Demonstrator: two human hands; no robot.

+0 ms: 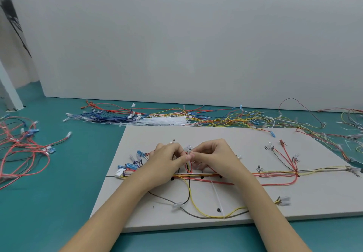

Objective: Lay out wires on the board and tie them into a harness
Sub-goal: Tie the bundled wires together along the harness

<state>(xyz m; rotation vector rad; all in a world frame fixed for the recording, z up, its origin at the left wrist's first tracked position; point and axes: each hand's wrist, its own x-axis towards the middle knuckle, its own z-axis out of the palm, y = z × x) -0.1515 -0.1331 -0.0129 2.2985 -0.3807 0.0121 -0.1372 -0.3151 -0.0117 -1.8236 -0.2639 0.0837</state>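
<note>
A pale grey board (245, 208) lies on the teal table with red, yellow, black and white wires (275, 173) laid along its marked lines. My left hand (167, 158) and my right hand (212, 156) meet above the board's middle. Both pinch a short upright branch of red and yellow wires (189, 168) with clear terminals (187, 148) at its top. Whether a tie is between the fingers is hidden. A white cable tie (217, 198) lies across the bundle below my right wrist. A white connector (120, 172) and blue terminals (130, 166) sit at the left end.
Behind the board lie a heap of white cable ties (167, 122), blue wires (106, 117) and mixed yellow and red wires (225, 118). Loose red wires (21, 153) spread on the left of the table. More wires (349, 131) trail at the right. A white wall panel stands behind.
</note>
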